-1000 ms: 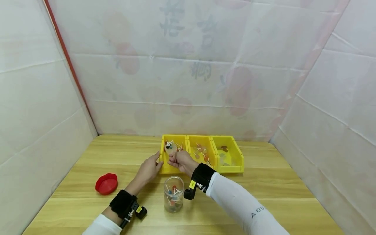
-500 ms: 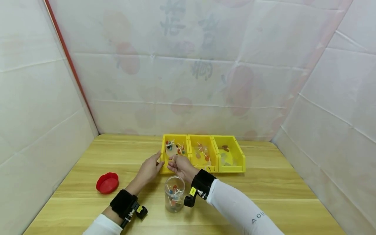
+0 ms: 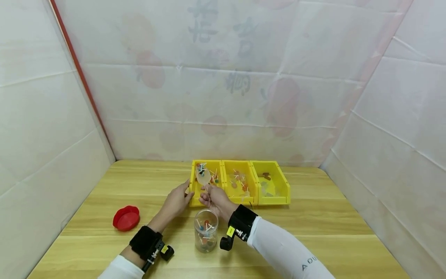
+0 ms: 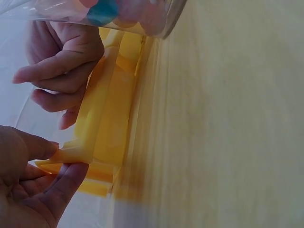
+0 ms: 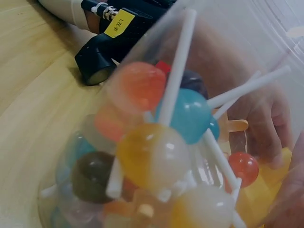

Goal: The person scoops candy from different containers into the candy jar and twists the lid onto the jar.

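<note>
My right hand (image 3: 211,198) pinches the stick of a pale flat lollipop (image 3: 203,176) and holds it upright over the front of the left yellow bin (image 3: 192,182). My left hand (image 3: 178,199) grips that bin's front left corner, and the left wrist view shows thumb and fingers (image 4: 71,178) pinching its yellow edge (image 4: 102,137). A clear jar (image 3: 206,231) with several round lollipops stands just in front of both hands. It fills the right wrist view, sticks (image 5: 176,61) pointing up.
Three yellow bins stand in a row; the middle bin (image 3: 253,182) and the right bin (image 3: 283,186) hold more sweets. A red lid (image 3: 126,218) lies at the left on the wooden table (image 3: 313,224). White sheeted walls close in the sides and back.
My right hand has drawn back from inside the left bin toward the jar, lifting the flat lollipop upright. The left hand has stayed on the bin's corner.
</note>
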`<state>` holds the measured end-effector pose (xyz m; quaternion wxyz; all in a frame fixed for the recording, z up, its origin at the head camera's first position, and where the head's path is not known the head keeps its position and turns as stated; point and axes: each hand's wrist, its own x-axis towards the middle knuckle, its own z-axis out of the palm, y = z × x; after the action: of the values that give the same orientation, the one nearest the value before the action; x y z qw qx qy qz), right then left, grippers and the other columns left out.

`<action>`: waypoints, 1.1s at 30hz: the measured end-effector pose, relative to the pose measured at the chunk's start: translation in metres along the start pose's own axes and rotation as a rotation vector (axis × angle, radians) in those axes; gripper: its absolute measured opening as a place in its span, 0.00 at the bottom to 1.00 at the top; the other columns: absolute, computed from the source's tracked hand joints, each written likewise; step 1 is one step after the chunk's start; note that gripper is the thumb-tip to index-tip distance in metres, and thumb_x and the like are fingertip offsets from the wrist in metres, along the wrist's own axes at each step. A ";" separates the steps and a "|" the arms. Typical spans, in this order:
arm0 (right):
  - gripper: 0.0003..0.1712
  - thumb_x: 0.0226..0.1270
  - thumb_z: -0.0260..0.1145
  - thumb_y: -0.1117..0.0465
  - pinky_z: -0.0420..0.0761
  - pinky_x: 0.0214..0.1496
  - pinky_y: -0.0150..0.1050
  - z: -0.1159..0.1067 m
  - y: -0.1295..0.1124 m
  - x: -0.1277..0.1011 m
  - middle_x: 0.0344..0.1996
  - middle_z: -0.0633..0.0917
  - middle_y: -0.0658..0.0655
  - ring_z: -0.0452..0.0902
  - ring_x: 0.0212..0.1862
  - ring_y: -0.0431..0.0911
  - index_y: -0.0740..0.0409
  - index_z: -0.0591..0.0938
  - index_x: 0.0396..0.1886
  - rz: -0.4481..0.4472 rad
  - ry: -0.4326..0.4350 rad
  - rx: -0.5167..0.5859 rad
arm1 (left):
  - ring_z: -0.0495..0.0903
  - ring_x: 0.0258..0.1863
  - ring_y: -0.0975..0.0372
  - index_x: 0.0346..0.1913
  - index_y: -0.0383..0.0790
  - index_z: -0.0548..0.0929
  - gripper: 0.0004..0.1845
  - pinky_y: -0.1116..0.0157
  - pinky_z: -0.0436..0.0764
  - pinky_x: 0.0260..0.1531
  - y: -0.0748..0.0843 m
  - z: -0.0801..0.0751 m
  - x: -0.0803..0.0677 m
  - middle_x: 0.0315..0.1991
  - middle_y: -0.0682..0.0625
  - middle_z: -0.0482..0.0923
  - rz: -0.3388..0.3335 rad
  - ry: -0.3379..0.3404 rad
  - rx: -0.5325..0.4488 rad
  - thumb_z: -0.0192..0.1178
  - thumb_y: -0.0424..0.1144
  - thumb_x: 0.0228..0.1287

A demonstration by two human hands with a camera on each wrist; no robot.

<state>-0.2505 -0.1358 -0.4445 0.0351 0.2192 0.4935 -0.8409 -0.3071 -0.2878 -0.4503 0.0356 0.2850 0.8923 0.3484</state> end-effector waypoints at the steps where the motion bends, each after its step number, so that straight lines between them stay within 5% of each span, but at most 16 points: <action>1: 0.23 0.82 0.43 0.58 0.81 0.31 0.27 -0.001 0.001 0.000 0.24 0.74 0.52 0.71 0.23 0.36 0.70 0.68 0.65 -0.005 0.000 -0.005 | 0.83 0.41 0.53 0.71 0.26 0.63 0.32 0.60 0.83 0.35 0.000 0.000 0.000 0.59 0.32 0.75 0.001 -0.001 -0.003 0.60 0.35 0.70; 19: 0.20 0.82 0.44 0.56 0.78 0.27 0.28 -0.015 -0.005 -0.017 0.26 0.74 0.52 0.68 0.23 0.37 0.66 0.72 0.58 -0.072 -0.043 -0.105 | 0.83 0.39 0.54 0.71 0.26 0.63 0.32 0.61 0.82 0.34 -0.008 0.002 0.001 0.59 0.33 0.75 0.003 0.004 0.002 0.61 0.36 0.69; 33: 0.23 0.81 0.49 0.55 0.72 0.26 0.28 -0.039 -0.022 -0.031 0.24 0.74 0.50 0.66 0.23 0.37 0.67 0.72 0.63 -0.166 -0.085 -0.184 | 0.83 0.39 0.54 0.71 0.27 0.62 0.32 0.63 0.81 0.30 -0.008 -0.002 -0.001 0.60 0.34 0.75 0.007 0.005 -0.025 0.60 0.35 0.70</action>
<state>-0.2159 -0.0963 -0.4302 0.0062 0.1375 0.5831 -0.8006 -0.3103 -0.2939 -0.4543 0.0357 0.2868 0.8869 0.3603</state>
